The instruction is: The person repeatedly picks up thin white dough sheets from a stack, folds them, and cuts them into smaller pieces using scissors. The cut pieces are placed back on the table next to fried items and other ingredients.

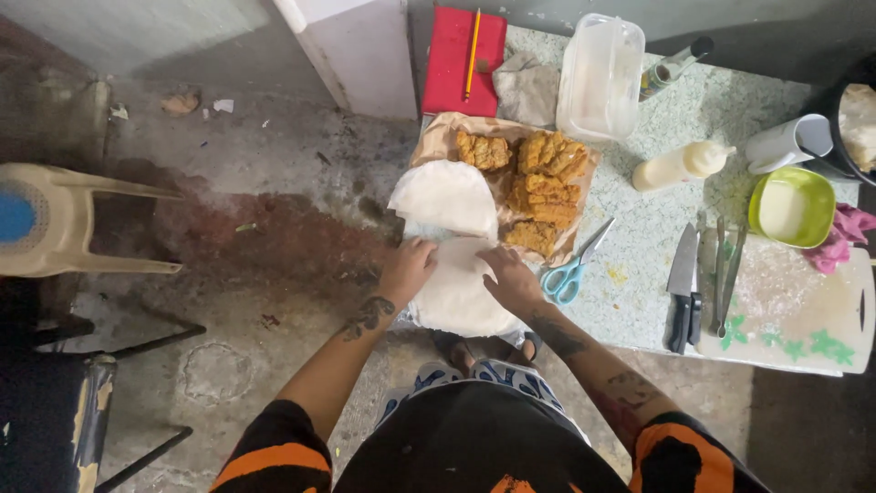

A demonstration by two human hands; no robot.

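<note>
Hands on flatbread stack (pixel 456 297) at the table's near left corner, overhanging the edge. Left hand (pixel 408 269) and right hand (pixel 513 280) lie flat, fingers spread and lightly curled at the top rim; neither closed on anything I can tell. Best handling, I'd judge: peel one sheet from the rim with fingertips, other palm pinning the stack, lift slowly to avoid tearing. Count: two flatbread piles (second (pixel 444 196) behind), roughly six fried cutlets (pixel 543 187) on brown paper, one scissors (pixel 573 267), one knife (pixel 682 285).
</note>
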